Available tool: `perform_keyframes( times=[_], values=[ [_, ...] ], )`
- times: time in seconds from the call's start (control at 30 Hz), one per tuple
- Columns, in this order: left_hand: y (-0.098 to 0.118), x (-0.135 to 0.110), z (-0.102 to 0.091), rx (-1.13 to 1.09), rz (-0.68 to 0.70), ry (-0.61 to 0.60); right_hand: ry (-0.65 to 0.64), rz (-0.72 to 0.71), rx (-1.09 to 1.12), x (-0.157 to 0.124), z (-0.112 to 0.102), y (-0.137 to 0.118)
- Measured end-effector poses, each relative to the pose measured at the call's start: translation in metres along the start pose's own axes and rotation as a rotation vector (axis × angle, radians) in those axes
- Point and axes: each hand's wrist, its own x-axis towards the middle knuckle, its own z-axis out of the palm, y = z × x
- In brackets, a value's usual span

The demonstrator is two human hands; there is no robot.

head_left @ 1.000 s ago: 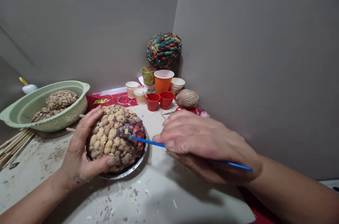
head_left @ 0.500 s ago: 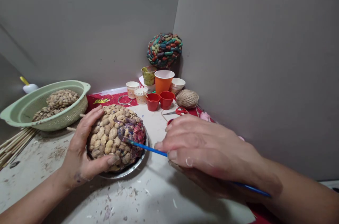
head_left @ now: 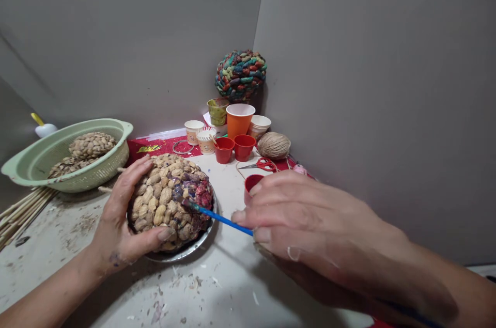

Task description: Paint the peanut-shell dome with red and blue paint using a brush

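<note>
My left hand [head_left: 120,214] is wrapped round the left side of a dome made of peanut shells [head_left: 163,199], which rests on a metal plate [head_left: 194,248]. The dome's right side is painted purple and red. My right hand [head_left: 310,224] pinches a blue paintbrush [head_left: 222,218] whose tip touches the painted patch. A small red cup [head_left: 251,183] shows just behind my right fingers.
A green colander [head_left: 34,162] with more peanut-shell domes stands at the left, with wooden sticks [head_left: 19,212] beside it. At the back corner are a multicoloured painted dome [head_left: 240,74], an orange cup [head_left: 239,119], small red cups [head_left: 233,147], paper cups [head_left: 194,130], a twine ball [head_left: 274,144] and red scissors [head_left: 261,164].
My right hand has drawn back toward me and downward, pulling the brush along the dome's painted side. A red cup behind it is now uncovered. My left hand has stayed put.
</note>
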Motion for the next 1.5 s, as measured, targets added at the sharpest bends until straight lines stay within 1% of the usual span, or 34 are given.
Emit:
perform_keyframes(
  times=[0.13, 0.17, 0.23, 0.33, 0.4, 0.5, 0.67, 0.7, 0.77, 0.87, 0.97, 1.03, 1.13, 1.27, 1.37, 1.5],
  values=[
    [0.000, 0.000, 0.000, 0.007, -0.002, -0.004, 0.083, -0.048, -0.027, -0.001, 0.008, 0.007],
    [0.000, 0.000, 0.000, 0.006, -0.005, -0.003, 0.078, -0.056, -0.021, 0.000, 0.010, 0.008],
    [0.002, 0.000, 0.000, 0.000, -0.003, -0.004, 0.025, -0.038, 0.002, 0.001, 0.010, 0.008],
    [0.004, 0.001, 0.000, -0.011, -0.010, -0.002, -0.025, -0.007, 0.021, 0.001, 0.005, 0.004],
    [0.005, 0.001, 0.000, -0.015, -0.011, 0.011, -0.002, -0.009, -0.001, 0.000, 0.003, 0.002],
    [0.005, 0.002, 0.000, -0.005, 0.001, 0.001, 0.040, 0.015, -0.042, -0.001, 0.003, 0.002],
    [0.002, 0.002, -0.001, 0.006, 0.004, -0.004, 0.047, 0.044, 0.039, 0.004, 0.003, -0.002],
    [0.001, 0.001, -0.001, 0.005, 0.008, -0.006, 0.067, 0.073, 0.062, 0.006, 0.002, -0.003],
    [0.000, 0.001, -0.002, 0.008, 0.014, -0.019, 0.152, 0.145, 0.116, 0.007, 0.002, -0.006],
    [0.000, 0.001, -0.003, 0.007, 0.012, -0.046, 0.339, 0.242, 0.211, 0.007, 0.007, -0.007],
    [0.001, 0.000, -0.003, 0.004, 0.007, -0.038, 0.521, 0.337, 0.238, 0.006, 0.017, -0.004],
    [0.001, 0.001, -0.003, 0.007, 0.001, -0.028, 0.604, 0.417, 0.247, 0.005, 0.022, -0.001],
    [0.001, 0.001, -0.002, 0.004, 0.001, -0.035, 0.649, 0.500, 0.284, 0.005, 0.028, 0.004],
    [0.001, 0.002, -0.002, -0.001, 0.012, -0.025, 0.618, 0.570, 0.317, 0.005, 0.033, 0.012],
    [0.002, 0.002, -0.002, -0.001, 0.009, -0.026, 0.634, 0.632, 0.342, 0.005, 0.035, 0.018],
    [0.002, 0.002, -0.002, 0.008, 0.009, -0.015, 0.675, 0.601, 0.274, 0.006, 0.034, 0.020]
  ],
)
